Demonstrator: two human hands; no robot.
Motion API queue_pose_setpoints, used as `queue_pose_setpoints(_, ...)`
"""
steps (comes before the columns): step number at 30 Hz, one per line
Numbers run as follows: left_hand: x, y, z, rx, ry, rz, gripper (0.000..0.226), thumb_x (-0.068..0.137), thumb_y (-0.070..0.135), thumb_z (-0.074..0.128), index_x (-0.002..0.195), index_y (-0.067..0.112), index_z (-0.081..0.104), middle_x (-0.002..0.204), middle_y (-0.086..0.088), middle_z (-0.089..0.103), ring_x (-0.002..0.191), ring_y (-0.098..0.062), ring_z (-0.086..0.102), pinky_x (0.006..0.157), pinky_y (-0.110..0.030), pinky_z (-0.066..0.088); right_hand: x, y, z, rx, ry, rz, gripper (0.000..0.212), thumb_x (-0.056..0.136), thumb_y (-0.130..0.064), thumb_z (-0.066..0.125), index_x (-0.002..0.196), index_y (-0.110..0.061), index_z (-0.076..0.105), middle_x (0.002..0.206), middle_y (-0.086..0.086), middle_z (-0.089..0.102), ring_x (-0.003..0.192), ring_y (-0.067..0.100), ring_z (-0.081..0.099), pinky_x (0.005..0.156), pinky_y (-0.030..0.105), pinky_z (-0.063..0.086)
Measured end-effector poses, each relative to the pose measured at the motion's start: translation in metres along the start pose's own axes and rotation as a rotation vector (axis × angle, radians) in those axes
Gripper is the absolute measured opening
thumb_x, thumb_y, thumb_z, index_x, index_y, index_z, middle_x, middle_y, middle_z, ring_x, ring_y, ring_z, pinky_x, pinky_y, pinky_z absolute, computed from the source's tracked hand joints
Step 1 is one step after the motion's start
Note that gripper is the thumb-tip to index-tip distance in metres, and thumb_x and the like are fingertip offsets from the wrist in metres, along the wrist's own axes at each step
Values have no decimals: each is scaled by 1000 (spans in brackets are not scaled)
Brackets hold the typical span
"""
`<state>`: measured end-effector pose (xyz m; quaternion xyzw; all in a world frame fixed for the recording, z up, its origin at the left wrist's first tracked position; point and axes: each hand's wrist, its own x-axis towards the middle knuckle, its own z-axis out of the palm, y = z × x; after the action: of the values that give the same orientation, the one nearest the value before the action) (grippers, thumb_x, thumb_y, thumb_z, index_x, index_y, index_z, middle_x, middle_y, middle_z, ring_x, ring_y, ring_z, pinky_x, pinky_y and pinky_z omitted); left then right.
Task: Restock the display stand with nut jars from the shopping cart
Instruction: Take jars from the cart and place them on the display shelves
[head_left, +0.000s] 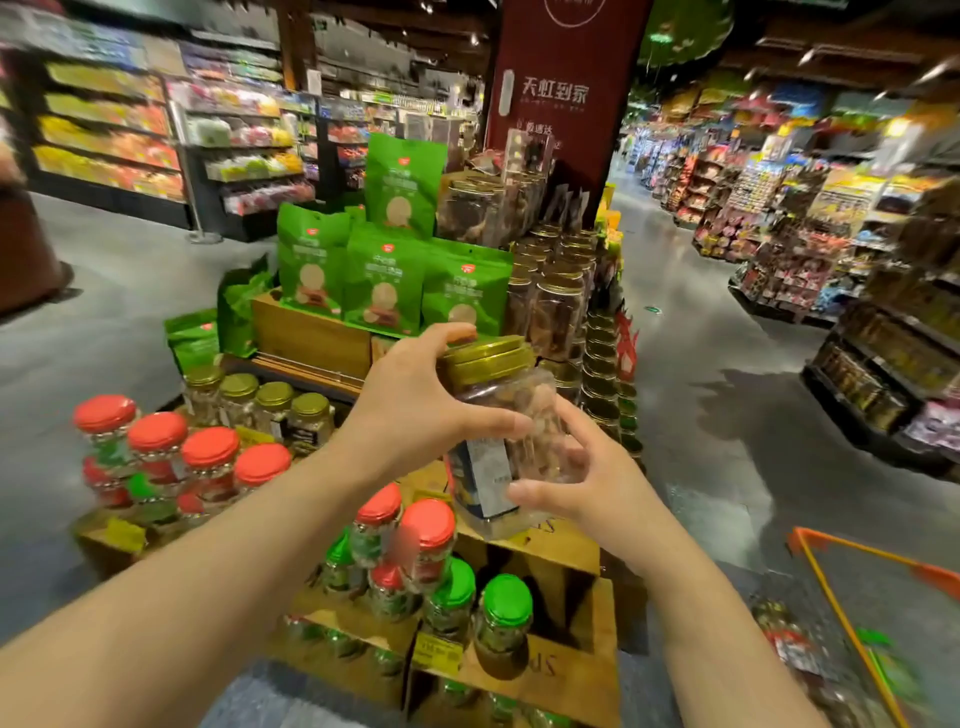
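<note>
Both my hands hold one clear nut jar (511, 415) with a gold lid and a dark label, in mid air in front of the wooden display stand (545, 551). My left hand (415, 400) grips its upper part from the left, thumb across the front. My right hand (587, 478) grips its lower right side. The jar leans a little to the left. The orange-rimmed shopping cart (831, 587) shows at the lower right, with blurred goods inside.
The stand carries red-lidded jars (208, 452), green-lidded jars (506, 603), small gold-lidded jars (275, 400), green snack bags (384, 280) and stacked gold-lidded jars (558, 301). A red pillar (566, 78) rises behind. Shelves line both aisles, with grey floor between.
</note>
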<state>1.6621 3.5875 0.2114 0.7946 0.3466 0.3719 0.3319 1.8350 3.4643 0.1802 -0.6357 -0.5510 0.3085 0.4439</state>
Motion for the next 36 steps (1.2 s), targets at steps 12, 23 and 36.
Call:
queue_pose_setpoints(12, 39, -100, -126, -88, -19, -78, 121, 46, 64, 94, 146, 20, 41, 139, 4, 52, 120, -10, 52, 101, -30, 47, 79, -51, 157, 80, 233, -26, 93, 73, -24, 91, 138, -57, 34, 124, -14, 64, 111, -2, 65, 84, 20, 56)
queue_pose_setpoints(23, 96, -166, -193, -71, -126, -51, 105, 51, 57, 94, 139, 27, 46, 119, 12, 56, 111, -8, 56, 88, -23, 46, 149, -66, 229, 89, 319, 7, 94, 69, -27, 93, 136, -55, 34, 118, -13, 67, 104, -2, 68, 85, 22, 58)
queue_pose_setpoints(36, 211, -246, -187, 29, -198, -47, 123, 45, 60, 95, 150, 30, 37, 141, 5, 54, 125, -14, 55, 108, -42, 48, 294, -28, 220, 265, 303, 102, 47, 90, -65, 52, 129, -40, 59, 119, -13, 71, 110, 3, 67, 100, 44, 55)
